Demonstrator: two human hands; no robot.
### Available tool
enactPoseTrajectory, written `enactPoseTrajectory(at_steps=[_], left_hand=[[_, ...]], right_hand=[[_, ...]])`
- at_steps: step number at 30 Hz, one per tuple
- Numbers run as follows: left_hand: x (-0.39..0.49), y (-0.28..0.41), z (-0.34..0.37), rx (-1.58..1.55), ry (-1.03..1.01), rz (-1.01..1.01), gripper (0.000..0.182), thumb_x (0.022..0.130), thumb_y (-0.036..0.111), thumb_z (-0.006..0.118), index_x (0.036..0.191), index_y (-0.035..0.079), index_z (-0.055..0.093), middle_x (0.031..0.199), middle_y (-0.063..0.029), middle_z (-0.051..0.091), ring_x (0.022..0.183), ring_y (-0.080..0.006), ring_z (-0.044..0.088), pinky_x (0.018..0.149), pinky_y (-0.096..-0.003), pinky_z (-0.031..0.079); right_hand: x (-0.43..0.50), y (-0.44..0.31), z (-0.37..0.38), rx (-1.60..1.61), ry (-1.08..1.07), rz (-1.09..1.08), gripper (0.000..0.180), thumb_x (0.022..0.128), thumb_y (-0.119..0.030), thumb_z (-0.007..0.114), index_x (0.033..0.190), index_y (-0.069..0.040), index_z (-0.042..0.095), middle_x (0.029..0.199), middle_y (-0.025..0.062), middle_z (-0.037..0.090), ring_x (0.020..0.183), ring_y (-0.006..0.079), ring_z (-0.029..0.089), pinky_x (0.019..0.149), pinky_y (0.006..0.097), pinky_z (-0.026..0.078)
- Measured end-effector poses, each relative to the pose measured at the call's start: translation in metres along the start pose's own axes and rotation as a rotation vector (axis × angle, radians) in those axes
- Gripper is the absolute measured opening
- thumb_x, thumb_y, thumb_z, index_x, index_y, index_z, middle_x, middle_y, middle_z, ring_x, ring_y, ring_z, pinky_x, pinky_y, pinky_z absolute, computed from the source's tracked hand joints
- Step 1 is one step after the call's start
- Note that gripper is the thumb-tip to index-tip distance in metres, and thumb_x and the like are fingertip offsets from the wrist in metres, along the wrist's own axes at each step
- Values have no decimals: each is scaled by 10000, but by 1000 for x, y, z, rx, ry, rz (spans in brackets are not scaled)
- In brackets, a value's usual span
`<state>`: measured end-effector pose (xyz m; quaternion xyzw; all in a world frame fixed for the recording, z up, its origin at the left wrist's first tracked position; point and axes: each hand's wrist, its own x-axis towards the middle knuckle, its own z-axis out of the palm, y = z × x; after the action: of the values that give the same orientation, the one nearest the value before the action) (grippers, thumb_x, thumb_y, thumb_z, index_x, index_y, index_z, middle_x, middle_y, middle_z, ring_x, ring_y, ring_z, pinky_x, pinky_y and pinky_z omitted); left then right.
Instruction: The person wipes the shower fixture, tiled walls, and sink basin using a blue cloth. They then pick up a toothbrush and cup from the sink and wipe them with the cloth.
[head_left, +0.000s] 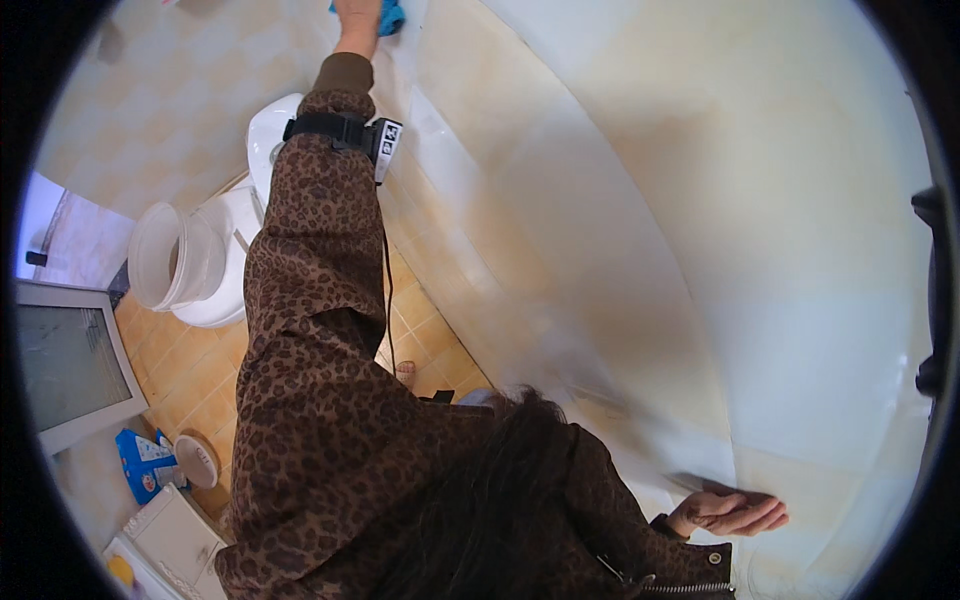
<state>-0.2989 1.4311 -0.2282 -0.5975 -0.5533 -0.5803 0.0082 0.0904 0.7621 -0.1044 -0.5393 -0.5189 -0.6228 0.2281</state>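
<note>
At the top edge, my left hand (358, 21) is pressed over a blue cloth (391, 18) against the pale tiled surface, partly cut off by the frame. My left arm reaches far up in a leopard-print sleeve (315, 225), with a strapped-on device (385, 150) at the forearm. At lower right, my right hand (739, 511) holds nothing, its fingers loosely extended and slightly bent. It is close to the glossy cream wall (637, 247); whether it touches cannot be told. Dark hair (480, 510) covers part of the jacket.
A translucent plastic bucket (176, 259) stands on a white toilet (225, 307). Farther down lie a blue printed bag (146, 461) and a round, light-coloured item (196, 461), near a white cabinet (176, 536). A framed glass panel (75, 356) is at left. A thin black cable (388, 300) hangs above the orange floor tiles (187, 375).
</note>
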Motion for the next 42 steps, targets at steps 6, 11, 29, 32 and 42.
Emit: enactPoseTrajectory(at_steps=[6,11,29,32,42], left_hand=[[-49,-97,32,-836,-113,-718,538,936,436,440,1214,-17,527,1167,-138,572,1044,-272,544,911,-381,421],[-143,-125,41,-1013,-109,-1055,462,904,482,454,980,51,601,914,-64,584,821,-204,553,764,-336,457],[-683,51,16,-1195,-520,-1822,310,892,406,454,949,102,464,981,-70,515,863,-265,479,802,-370,383],[-731,98,-5,-1195,-822,-1497,260,912,227,444,663,150,441,724,-51,495,654,-233,445,630,-358,390],[-709,226,-76,-1399,-1300,-1551,192,872,225,566,790,69,643,792,-126,640,705,-311,588,614,-426,490]], right_hand=[[-8,-3,-9,-147,-107,12,441,932,-125,428,1327,72,420,1427,199,348,1389,400,232,1110,549,236],[4,-6,-11,-173,-190,-25,482,979,-217,425,1377,42,342,1464,199,292,1412,372,183,1122,526,222],[2,-3,-12,-67,-173,-40,516,900,-107,436,1384,61,383,1481,222,307,1415,416,163,1130,570,158],[3,4,-12,68,-169,-105,496,886,-110,467,1342,82,441,1479,228,319,1420,416,165,1140,572,142],[-14,25,-45,430,-288,21,344,859,-76,510,1178,24,591,1426,232,385,1371,471,265,1127,568,192]])
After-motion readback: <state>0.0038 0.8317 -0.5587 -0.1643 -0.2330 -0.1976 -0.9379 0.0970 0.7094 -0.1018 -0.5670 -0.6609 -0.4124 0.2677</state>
